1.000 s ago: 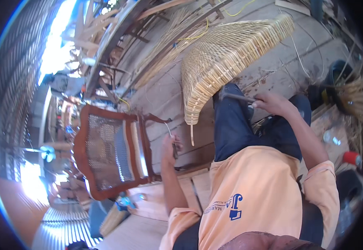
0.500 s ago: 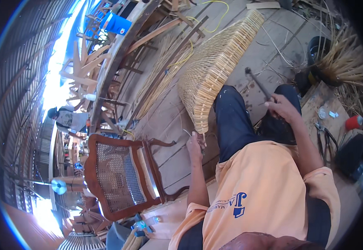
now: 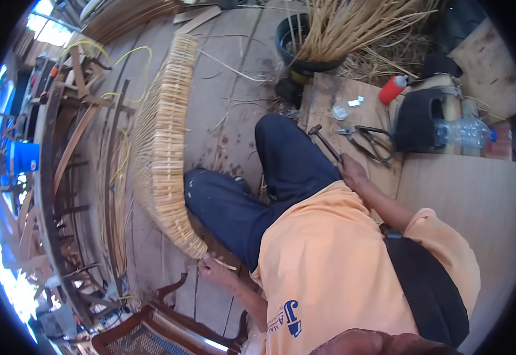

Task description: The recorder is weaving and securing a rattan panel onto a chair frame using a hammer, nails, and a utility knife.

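A long woven rattan piece (image 3: 169, 130) with a thick bound edge stands on the floor left of my legs. My left hand (image 3: 215, 269) is closed at its near end, where a pale strand sticks out past the fingers. Exactly how the fingers grip there is partly hidden. My right hand (image 3: 351, 170) is wrapped round the handle of a small hammer (image 3: 327, 144), held beside my right thigh over a wooden board (image 3: 323, 97). Pliers (image 3: 371, 142) with dark handles lie on that board just beyond the hammer.
Behind the board stands a dark pot (image 3: 293, 44) full of rattan strands. A red bottle (image 3: 393, 89), a small clear cup (image 3: 339, 112) and a clear plastic bottle (image 3: 468, 132) are at the right. A caned wooden chair (image 3: 163, 331) stands at lower left. A yellow cord (image 3: 150, 59) trails over the floor.
The view has turned to the right. My right hand has carried the hammer from above my knees to the board at my right. My left hand stays at the rattan piece's near end.
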A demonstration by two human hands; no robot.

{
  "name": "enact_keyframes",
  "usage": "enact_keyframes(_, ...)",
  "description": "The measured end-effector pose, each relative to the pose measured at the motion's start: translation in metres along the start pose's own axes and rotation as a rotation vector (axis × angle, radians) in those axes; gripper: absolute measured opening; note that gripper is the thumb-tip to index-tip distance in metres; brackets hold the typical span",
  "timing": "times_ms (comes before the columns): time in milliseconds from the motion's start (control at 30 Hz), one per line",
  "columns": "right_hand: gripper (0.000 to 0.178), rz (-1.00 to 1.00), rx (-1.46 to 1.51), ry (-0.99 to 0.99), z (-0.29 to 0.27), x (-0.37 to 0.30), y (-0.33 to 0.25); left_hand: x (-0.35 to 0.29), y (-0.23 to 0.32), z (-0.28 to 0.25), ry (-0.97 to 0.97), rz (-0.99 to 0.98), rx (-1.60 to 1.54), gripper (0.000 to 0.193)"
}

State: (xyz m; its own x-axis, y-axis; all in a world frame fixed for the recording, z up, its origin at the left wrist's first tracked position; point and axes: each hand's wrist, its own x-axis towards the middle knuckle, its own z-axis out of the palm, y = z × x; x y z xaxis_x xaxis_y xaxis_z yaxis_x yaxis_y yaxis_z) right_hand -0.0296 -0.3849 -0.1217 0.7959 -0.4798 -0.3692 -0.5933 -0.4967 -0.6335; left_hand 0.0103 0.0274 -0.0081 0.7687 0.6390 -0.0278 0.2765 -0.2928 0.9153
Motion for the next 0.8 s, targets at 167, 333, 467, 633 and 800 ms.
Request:
enact_keyframes(167, 0.027, -0.037, -0.095, -0.059, -0.014, -0.001, 0.019, -0.007, 0.011, 0.015, -0.014, 0.010, 0.105, 0.031)
enact_keyframes(333, 0.026, -0.294, -0.357, 0.379, -0.036, 0.081, 0.089, 0.001, -0.036, -0.003, 0.068, -0.170, -0.096, 0.025)
enact_keyframes(467, 0.040, -0.057, -0.803, 0.064, -0.090, 0.088, 0.055, -0.018, 0.010, 0.023, -0.039, -0.232, -0.050, 0.015)
enact_keyframes(633, 0.056, -0.054, -0.788, -0.120, -0.102, 0.071, 0.016, -0.033, 0.037, 0.023, -0.027, -0.304, -0.230, 0.011)
enact_keyframes(800, 0.058, 0.077, -0.864, -0.213, -0.128, 0.054, 0.014, -0.031, 0.033, 0.025, -0.022, -0.278, -0.364, 0.013)
